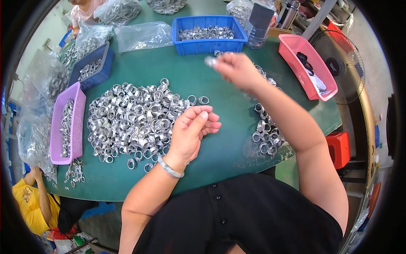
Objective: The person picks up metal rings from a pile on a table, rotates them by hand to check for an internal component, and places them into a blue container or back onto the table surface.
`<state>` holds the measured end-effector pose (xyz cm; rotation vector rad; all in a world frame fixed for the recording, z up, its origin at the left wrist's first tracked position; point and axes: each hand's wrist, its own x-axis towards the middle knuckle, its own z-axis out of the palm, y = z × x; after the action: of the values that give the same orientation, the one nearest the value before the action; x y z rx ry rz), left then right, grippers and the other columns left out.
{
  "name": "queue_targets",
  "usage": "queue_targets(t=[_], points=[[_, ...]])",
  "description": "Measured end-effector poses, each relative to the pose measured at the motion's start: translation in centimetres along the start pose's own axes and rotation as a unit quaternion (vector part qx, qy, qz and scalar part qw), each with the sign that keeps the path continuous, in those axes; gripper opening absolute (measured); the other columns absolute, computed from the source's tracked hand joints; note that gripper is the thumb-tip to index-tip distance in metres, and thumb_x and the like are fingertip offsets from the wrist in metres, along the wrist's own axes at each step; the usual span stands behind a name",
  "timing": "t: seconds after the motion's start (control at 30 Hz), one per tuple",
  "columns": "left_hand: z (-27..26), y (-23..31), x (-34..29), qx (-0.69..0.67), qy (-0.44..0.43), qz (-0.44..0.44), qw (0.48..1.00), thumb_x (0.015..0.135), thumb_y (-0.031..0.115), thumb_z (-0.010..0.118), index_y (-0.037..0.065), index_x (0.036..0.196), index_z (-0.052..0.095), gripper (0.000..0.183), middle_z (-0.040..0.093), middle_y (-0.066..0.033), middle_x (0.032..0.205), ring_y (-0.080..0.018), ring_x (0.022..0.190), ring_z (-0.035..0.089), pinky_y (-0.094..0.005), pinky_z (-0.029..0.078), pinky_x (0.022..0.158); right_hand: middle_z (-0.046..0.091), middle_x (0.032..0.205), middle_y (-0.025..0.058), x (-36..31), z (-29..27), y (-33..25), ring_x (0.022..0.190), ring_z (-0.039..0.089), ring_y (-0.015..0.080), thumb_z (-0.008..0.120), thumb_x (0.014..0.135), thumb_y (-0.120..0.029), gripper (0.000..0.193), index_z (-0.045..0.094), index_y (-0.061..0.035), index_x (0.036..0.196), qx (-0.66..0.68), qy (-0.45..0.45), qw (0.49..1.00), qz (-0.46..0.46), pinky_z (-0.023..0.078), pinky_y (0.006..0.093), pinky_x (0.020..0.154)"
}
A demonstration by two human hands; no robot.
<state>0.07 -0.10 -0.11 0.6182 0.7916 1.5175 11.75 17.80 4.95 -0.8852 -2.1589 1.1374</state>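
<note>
Nearest the lens, black buttoned shirt (237,216), two bare forearms rising from it over green worktop (220,152). Far left: one lilac tray (78,122) holding metal rings, clear plastic bags (36,127) of rings beside it, a few loose rings at its near end. Behind it, one dark blue tray (99,70), also with rings. Centre-left: one big heap of silver rings (135,118), too many to count. Left hand (192,129) just right of heap, palm up, fingers curled loosely, holding nothing visible, silver bangle (170,168) at wrist. Back centre: one bright blue tray (209,34) with rings. Right hand (237,67) lifted, blurred, fingertips pinched on one small ring (210,61). Under that forearm, smaller pile of rings (265,135) lying on clear plastic. Far right: one pink basket (306,65), one round fan (340,70).
</note>
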Motion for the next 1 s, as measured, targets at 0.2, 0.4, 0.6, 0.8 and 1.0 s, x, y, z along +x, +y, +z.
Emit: queue_targets(t=[0.2,0.4,0.6,0.8,1.0], points=[[0.4,-0.4,0.2,0.012,-0.023,-0.009,1.000,0.094,0.013,0.047,0.003,0.107,0.056,0.019,0.064,-0.0101,0.092,-0.0197,0.081,0.063,-0.0327,0.051,0.074,0.052,0.066,0.0036,10.6,-4.0,0.3,0.053,0.047,0.0114,0.060,0.086,-0.034,0.034,0.057,-0.0006,0.091,0.128,0.084,0.960,0.234,0.035,0.0235,0.045],[0.6,0.0,0.0,0.026,-0.015,0.004,1.000,0.094,0.013,0.047,0.003,0.106,0.057,0.019,0.064,-0.0098,0.092,-0.0189,0.080,0.063,-0.0322,0.052,0.073,0.058,0.088,0.0110,7.3,-3.8,-0.2,0.074,0.057,0.0176,0.051,0.092,-0.025,0.031,0.052,0.0019,0.107,0.383,-0.104,0.904,0.157,0.049,0.0295,0.063],[0.6,0.0,-0.2,0.056,0.010,0.023,0.998,0.094,0.012,0.047,0.001,0.105,0.056,0.018,0.063,-0.0098,0.091,-0.0179,0.078,0.062,-0.0297,0.051,0.072,0.055,0.113,0.0179,-1.5,-1.4,-1.1,0.103,0.057,0.0258,0.050,0.085,-0.003,0.035,0.045,0.0058,0.119,0.472,-0.196,0.857,0.069,0.047,0.0360,0.089],[0.9,-0.5,-0.3,0.055,-0.008,0.027,0.998,0.093,0.013,0.049,0.001,0.104,0.055,0.017,0.063,-0.0095,0.091,-0.0164,0.079,0.062,-0.0275,0.050,0.071,0.051,0.121,0.0174,-7.2,0.8,-1.4,0.114,0.050,0.0262,0.050,0.086,-0.001,0.041,0.042,0.0027,0.125,0.560,-0.181,0.807,0.037,0.040,0.0385,0.098],[1.2,-0.6,-0.8,0.083,-0.053,0.011,0.995,0.094,0.016,0.049,0.002,0.094,0.059,0.018,0.064,-0.0070,0.082,-0.0158,0.072,0.062,-0.0280,0.050,0.067,0.053,0.116,0.0118,-9.8,3.1,-1.8,0.108,0.051,0.0177,0.051,0.089,-0.005,0.038,0.043,-0.0001,0.125,0.440,-0.108,0.891,-0.042,0.042,0.0324,0.094]])
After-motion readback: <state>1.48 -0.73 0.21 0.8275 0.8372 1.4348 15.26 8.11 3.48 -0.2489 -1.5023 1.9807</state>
